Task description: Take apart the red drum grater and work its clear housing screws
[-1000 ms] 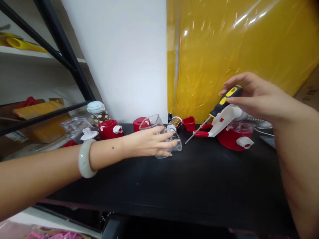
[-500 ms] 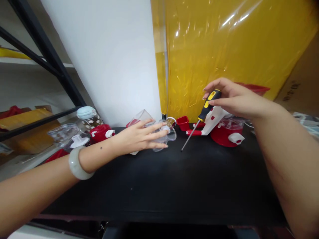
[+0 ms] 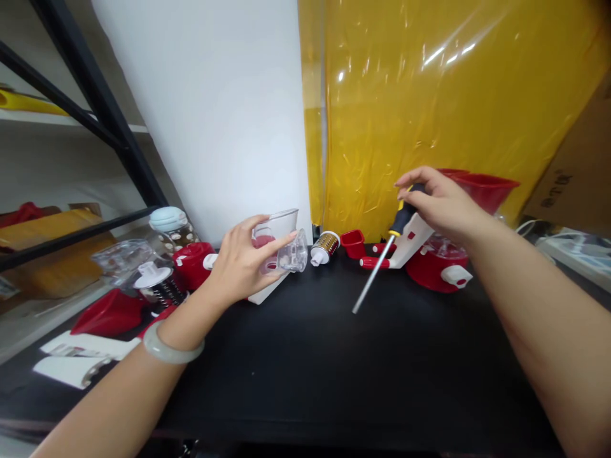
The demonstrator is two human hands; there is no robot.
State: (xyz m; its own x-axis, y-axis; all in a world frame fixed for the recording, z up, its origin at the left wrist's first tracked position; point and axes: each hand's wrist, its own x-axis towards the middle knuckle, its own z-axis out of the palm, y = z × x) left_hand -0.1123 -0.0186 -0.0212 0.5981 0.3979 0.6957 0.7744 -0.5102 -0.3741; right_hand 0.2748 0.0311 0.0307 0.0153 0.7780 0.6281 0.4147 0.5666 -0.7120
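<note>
My left hand (image 3: 243, 257), with a pale bangle on its wrist, is closed around a clear plastic hopper (image 3: 292, 249). Red and white parts sit behind and beneath the hopper, partly covered by the fingers. Just right of it lies a grater drum (image 3: 325, 248) with a white end. My right hand (image 3: 432, 202) grips a screwdriver (image 3: 377, 270) by its black and yellow handle, shaft slanting down and left above the black table. Behind that hand stands a rotary grater with a red base (image 3: 435, 270) and a white crank (image 3: 414, 240).
Left on the table (image 3: 305, 369) lie a red hopper (image 3: 109, 313), white parts (image 3: 76, 359), a second drum (image 3: 160, 286) and a red base (image 3: 193, 264). A blue-lidded bottle (image 3: 169, 221) stands behind them. A small red cup (image 3: 353, 244) is near the back panel.
My left hand has gone from spread fingers over the clear part to a grip on it, moving left and uncovering the drum. The screwdriver has dropped slightly, still in my right hand.
</note>
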